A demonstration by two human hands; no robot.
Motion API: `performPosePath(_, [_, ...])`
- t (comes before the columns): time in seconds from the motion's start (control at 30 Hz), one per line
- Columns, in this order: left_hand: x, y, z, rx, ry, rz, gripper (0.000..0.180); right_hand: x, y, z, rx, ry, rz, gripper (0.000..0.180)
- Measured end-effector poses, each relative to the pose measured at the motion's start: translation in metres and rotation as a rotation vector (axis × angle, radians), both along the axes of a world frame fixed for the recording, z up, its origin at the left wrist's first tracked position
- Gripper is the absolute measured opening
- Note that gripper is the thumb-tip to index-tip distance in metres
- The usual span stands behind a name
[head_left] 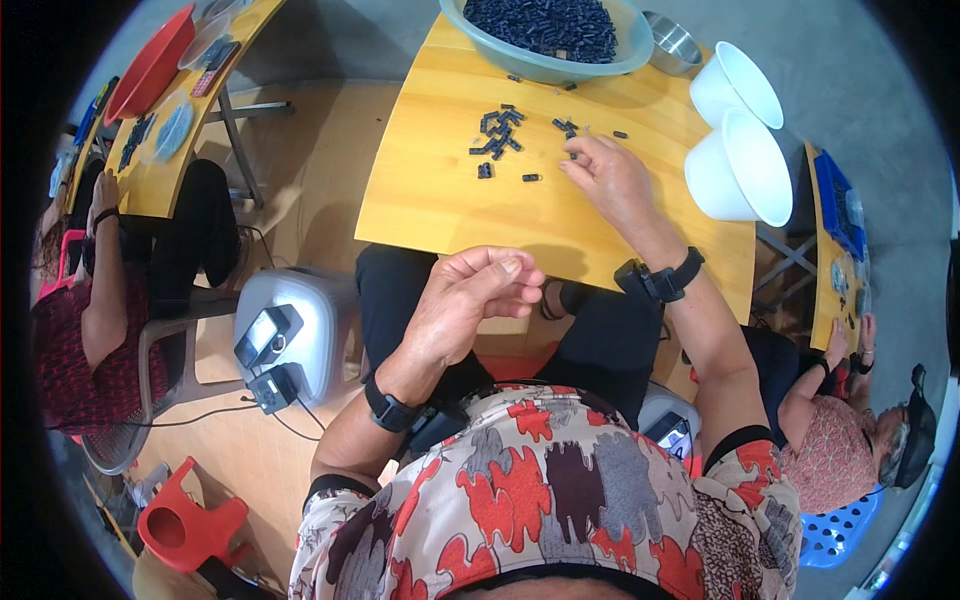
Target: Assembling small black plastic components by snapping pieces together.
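On the yellow table in front of you lay a loose bunch of small black pieces. Your right hand reached out flat over the table, and its fingertips touched one or two of the pieces at the right edge of the bunch. Your fingers were bent down on them, but I could not tell if they had pinched one yet. Your left hand was up in the air near your lap, curled in a loose fist. I could not tell if anything was inside it.

I think the little pieces were hard and very light. They would slide or roll away if you pushed them. It looked best to pinch one by its long sides with your thumb and first finger.

Behind the bunch stood a big green bowl full of more black pieces. A small metal bowl sat next to it. Two white cups stood close to your right wrist, so your arm could bump them. Other people sat at tables on both sides. A grey box stood on the floor to your left.
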State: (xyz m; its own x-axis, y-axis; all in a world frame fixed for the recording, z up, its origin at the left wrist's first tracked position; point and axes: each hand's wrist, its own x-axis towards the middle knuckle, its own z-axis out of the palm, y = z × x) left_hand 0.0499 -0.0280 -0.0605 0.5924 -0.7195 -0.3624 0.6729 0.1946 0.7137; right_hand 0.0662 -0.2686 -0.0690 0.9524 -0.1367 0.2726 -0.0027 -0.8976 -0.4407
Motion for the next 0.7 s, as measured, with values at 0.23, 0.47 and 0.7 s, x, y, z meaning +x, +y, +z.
performPosePath(0.23, [0.000,-0.001,0.001,-0.003,0.015,0.015,0.022,0.002,0.018,-0.011,-0.041,-0.022,0.220,0.011])
performPosePath(0.47, [-0.001,-0.003,0.003,-0.004,-0.053,0.043,0.020,-0.010,0.031,-0.005,0.059,-0.051,0.179,0.006])
performPosePath(0.7, [-0.008,-0.010,0.008,0.066,-0.146,0.209,0.021,-0.056,0.059,0.033,0.285,-0.126,0.210,0.007])
